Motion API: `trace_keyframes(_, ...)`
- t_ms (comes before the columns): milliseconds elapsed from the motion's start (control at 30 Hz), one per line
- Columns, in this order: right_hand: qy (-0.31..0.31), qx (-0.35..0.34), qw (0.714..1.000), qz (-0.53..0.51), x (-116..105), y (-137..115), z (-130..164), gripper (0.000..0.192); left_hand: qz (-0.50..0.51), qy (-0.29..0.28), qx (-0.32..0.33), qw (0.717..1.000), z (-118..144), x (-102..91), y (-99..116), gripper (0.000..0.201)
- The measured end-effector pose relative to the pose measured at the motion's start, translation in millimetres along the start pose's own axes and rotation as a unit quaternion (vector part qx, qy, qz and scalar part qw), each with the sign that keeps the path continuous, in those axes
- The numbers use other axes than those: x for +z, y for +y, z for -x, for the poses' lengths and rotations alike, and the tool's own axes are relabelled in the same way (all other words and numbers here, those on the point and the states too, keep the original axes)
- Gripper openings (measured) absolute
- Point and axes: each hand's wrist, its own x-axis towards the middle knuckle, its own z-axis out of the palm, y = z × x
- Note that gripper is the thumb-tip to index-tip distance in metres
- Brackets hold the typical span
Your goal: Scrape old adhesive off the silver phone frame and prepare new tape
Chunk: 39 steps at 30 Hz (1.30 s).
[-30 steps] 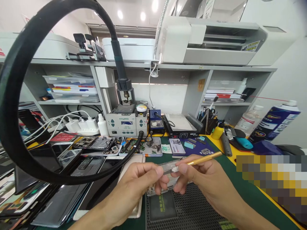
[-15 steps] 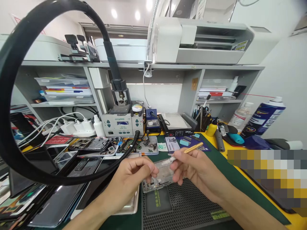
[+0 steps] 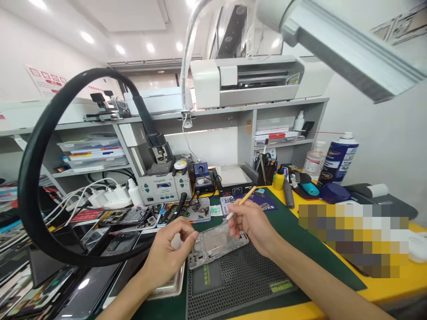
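Note:
My right hand (image 3: 250, 224) grips a slim gold-handled tool (image 3: 247, 195) like a pen, its pale end pointing down at a bare phone frame (image 3: 213, 242). The frame lies tilted across the top of a black honeycomb-patterned mat (image 3: 240, 275), with small parts and pale patches on it. At its left end is my left hand (image 3: 170, 253), thumb and forefinger drawn together at the frame's upper left corner. Whether those fingertips hold the frame's edge or something small I cannot tell.
Stacked phones (image 3: 90, 275) crowd the left, below a looping black hose (image 3: 28, 178) from the rework station (image 3: 165, 186). A parts tray (image 3: 200, 213) sits behind the frame. A spray can (image 3: 338, 160) and yellow bottle (image 3: 279, 179) stand right. A grey lamp arm (image 3: 347, 49) hangs overhead.
The view has tilted up and shifted, bringing in the lamp arm. My left hand has drawn back to the frame's left corner; my right hand has lifted a little, uncovering more of the frame.

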Motion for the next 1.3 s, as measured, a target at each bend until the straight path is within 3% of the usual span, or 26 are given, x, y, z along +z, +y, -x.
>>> trace_keyframes(200,0.007,0.040,0.998,0.049,-5.7,8.1,-12.9,0.023,-0.096,0.005,0.058,0.994,-0.8,4.5,-13.5,0.025)
trace_keyframes(333,0.000,0.059,0.996,0.064,-7.6,12.8,-17.2,0.023,-0.126,-0.021,0.089,0.988,1.4,2.3,-18.8,0.020)
trace_keyframes(500,-0.008,0.066,0.996,0.066,-7.9,14.9,-17.6,0.025,-0.155,-0.085,0.119,0.977,3.7,-1.3,-10.9,0.010)
trace_keyframes(900,0.048,0.052,0.996,0.056,-2.6,17.6,-19.3,0.028,-0.188,-0.189,0.210,0.941,15.1,9.2,10.9,0.028)
trace_keyframes(1167,0.076,0.052,0.994,0.057,-9.3,16.7,-23.7,0.022,-0.301,-0.291,0.152,0.896,26.5,25.4,27.4,0.047)
trace_keyframes(1300,0.077,0.054,0.994,0.056,-11.0,17.4,-25.9,0.024,-0.323,-0.290,0.152,0.888,33.0,27.8,34.4,0.050)
